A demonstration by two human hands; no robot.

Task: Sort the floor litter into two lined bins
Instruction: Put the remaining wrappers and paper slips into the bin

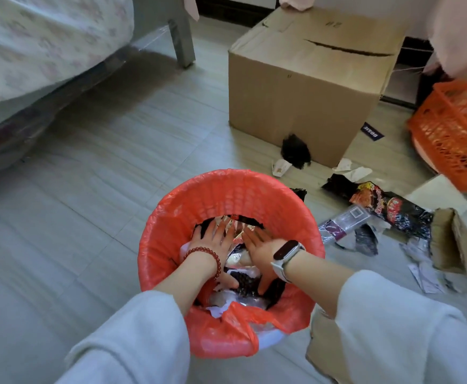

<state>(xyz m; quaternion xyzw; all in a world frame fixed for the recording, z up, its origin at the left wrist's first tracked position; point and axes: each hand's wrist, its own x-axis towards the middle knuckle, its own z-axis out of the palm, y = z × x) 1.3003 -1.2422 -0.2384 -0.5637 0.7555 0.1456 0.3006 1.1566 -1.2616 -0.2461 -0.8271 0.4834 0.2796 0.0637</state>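
Observation:
A bin lined with a red plastic bag (226, 189) stands on the floor in front of me, holding wrappers and foil packets (238, 278). Both my hands are inside it, palms down and flat on the litter. My left hand (213, 242), with a red bead bracelet, lies on the left side with fingers spread. My right hand (260, 250), with a watch on the wrist, lies beside it. Neither hand grips anything. More litter lies on the floor to the right: a black and red snack bag (387, 209), a clear plastic wrapper (340, 225) and paper scraps (426, 273).
A big cardboard box (304, 87) stands behind the bin, with a black tuft (296, 152) at its base. An orange mesh basket (457, 134) is at the right edge. A torn cardboard piece (454, 245) lies right; a bed (32, 51) fills the upper left.

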